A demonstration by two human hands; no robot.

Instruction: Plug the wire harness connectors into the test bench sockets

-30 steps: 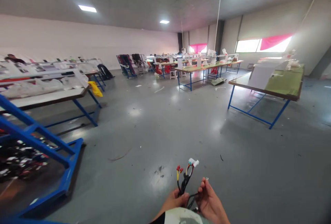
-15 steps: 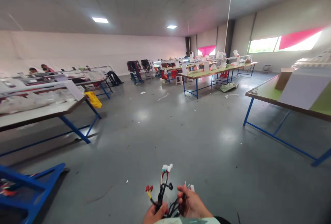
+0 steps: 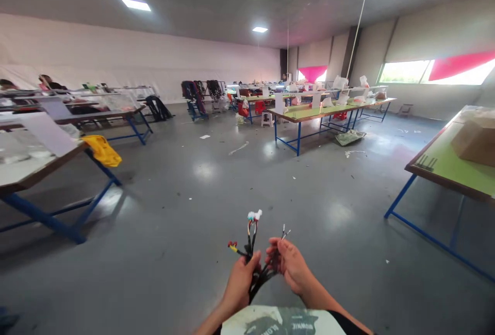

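Note:
A black wiring harness (image 3: 261, 279) runs between my two hands, low in the middle of the head view. My left hand (image 3: 243, 277) is closed round its bundle. Above that fist stick up white connectors (image 3: 254, 215) on sleeved leads and a yellow lead with red ends (image 3: 232, 246). My right hand (image 3: 291, 264) has its fingers curled around another branch of the harness, and thin wire ends with pale tips (image 3: 284, 231) poke out over the fingertips. The curled fingers partly hide what they grip. Both hands are held above the floor, close in front of my printed shirt (image 3: 284, 320).
A green-topped table (image 3: 460, 170) with a cardboard box (image 3: 477, 139) stands at right. On the left is a white-topped table (image 3: 34, 170) with a yellow cloth (image 3: 102, 150) at its corner. Further tables (image 3: 294, 114) stand ahead. Scraps lie on the grey floor (image 3: 201, 211). People sit far left.
Both hands and the harness have risen in view, and more of my forearms shows. The surroundings have shifted: the side tables sit further outward, and the blue frame at lower left has nearly left view.

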